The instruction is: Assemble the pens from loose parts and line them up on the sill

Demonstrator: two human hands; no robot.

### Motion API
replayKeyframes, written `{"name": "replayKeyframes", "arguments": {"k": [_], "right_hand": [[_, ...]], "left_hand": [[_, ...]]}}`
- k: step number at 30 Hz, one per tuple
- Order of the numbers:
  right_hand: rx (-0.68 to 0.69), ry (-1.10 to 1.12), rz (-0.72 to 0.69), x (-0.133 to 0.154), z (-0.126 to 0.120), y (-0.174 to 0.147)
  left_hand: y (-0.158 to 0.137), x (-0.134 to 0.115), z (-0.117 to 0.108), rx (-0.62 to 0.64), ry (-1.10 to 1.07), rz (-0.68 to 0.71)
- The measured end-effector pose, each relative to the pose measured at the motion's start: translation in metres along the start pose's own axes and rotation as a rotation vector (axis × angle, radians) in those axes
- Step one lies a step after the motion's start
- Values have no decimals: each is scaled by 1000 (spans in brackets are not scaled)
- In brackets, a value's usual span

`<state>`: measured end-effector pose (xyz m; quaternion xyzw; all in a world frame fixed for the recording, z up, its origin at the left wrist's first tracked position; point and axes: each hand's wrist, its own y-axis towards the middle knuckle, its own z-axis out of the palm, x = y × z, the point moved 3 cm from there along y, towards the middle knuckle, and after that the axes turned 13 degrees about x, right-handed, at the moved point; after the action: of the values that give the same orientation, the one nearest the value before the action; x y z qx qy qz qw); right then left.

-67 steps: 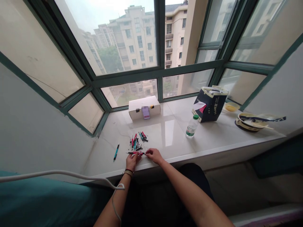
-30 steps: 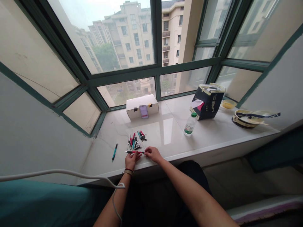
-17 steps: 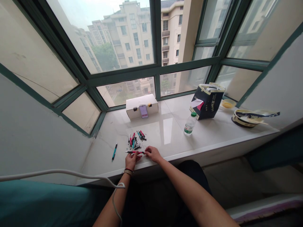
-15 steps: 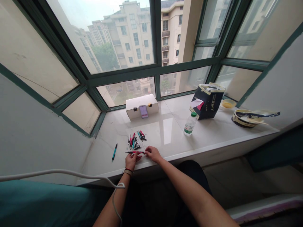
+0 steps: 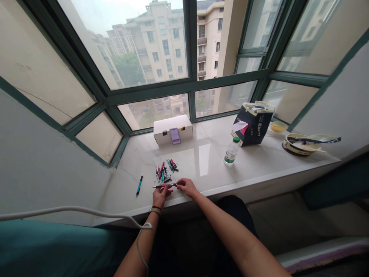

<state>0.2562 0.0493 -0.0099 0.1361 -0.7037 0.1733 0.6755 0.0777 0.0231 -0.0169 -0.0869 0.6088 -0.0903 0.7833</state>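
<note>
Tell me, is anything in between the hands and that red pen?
Nothing visible is: the left hand holds the red pen and the right hand is at its end. The pile of pens and parts lies just beyond, not between.

An upper-floor home, shown by the bay window, its broad sill and the apartment blocks outside.

Left of the dark bag sits a white box; before the bag, a bottle; right of the bag, a bowl and patterned tub.
</note>
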Motion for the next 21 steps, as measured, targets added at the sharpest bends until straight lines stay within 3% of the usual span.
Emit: {"name": "replayKeyframes", "arguments": {"k": [21], "right_hand": [[-23,-281,33,10,4,-6]], "left_hand": [[-2,-2,0,20,-3,3]]}}
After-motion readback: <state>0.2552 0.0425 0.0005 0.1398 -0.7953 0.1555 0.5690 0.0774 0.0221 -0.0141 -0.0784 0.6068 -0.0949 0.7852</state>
